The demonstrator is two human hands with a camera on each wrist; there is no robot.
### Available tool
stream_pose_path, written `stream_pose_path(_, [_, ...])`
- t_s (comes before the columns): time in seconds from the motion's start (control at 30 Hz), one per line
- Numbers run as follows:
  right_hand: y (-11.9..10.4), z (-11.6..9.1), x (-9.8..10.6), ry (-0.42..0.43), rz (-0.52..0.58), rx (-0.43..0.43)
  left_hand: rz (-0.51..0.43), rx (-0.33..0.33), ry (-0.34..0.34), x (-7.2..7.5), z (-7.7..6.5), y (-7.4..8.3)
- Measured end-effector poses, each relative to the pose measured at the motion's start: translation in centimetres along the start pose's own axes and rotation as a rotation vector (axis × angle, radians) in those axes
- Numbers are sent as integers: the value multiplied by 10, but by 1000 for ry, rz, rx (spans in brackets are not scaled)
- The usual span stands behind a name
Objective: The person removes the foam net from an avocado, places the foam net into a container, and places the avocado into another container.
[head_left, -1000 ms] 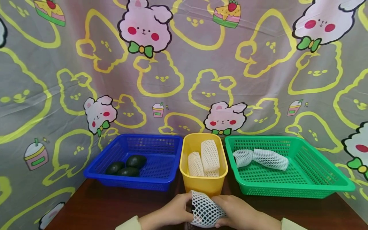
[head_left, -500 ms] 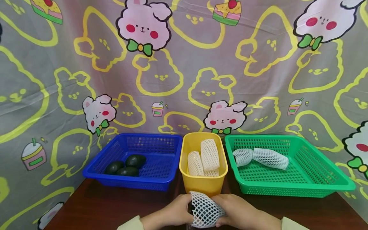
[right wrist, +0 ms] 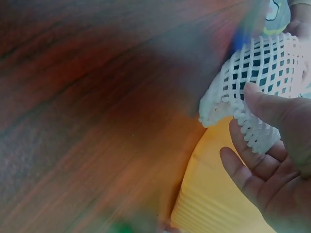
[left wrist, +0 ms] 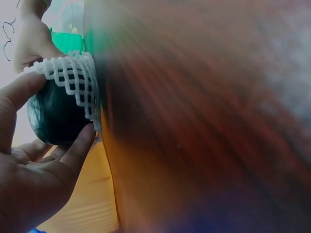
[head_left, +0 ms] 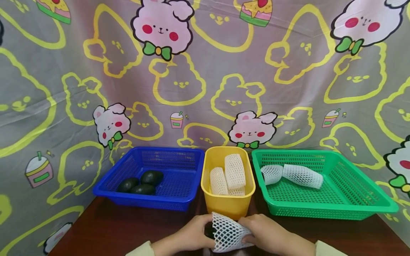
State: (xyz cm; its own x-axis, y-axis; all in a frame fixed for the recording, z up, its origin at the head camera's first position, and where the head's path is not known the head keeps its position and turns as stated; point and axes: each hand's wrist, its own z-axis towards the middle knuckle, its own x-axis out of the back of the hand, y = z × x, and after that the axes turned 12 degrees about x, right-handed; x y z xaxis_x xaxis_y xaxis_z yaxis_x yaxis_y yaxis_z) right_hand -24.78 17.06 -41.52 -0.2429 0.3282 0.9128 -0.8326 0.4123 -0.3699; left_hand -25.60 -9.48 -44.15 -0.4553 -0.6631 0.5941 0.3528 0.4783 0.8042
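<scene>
Between the two hands, in front of the yellow bin, is a dark green avocado (left wrist: 56,114) partly inside a white foam net sleeve (head_left: 229,234). My left hand (head_left: 190,234) grips the avocado's bare end, its thumb and fingers spread on either side at the sleeve's edge. From the other end, my right hand (head_left: 269,233) pinches the sleeve between thumb and fingers. In the right wrist view the net's free end (right wrist: 211,109) hangs loose past the avocado, with dark skin showing through the mesh.
A blue basket (head_left: 179,204) at the left holds 3 bare avocados (head_left: 152,177). Behind the hands, the yellow bin (head_left: 227,206) holds several foam sleeves (head_left: 234,170). The green basket (head_left: 333,212) at the right contains net-wrapped pieces (head_left: 302,176). A patterned curtain (head_left: 205,71) hangs behind.
The sleeve's right end has shifted slightly right with my right hand, and more of the avocado's dark end shows beside my left hand. The baskets and bin have stayed put.
</scene>
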Motion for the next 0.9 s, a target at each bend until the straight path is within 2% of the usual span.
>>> stream_pose_path(0.13, [1,-2,2,1,-33,18,-28,24,7,4,-4,0])
stream_pose_path(0.27, [0,-3,6,-19,-58,-14,-6,64,49,9,-7,0])
stream_pose_path(0.4, [-3,-5,11,-32,-99,-31,2,76,69,12,-10,0])
stream_pose_path(0.63, [-7,-3,13,-20,-145,-29,-8,73,64,14,-12,4])
stream_pose_path(0.9, [-15,8,11,6,-162,0,-23,82,49,14,-13,8])
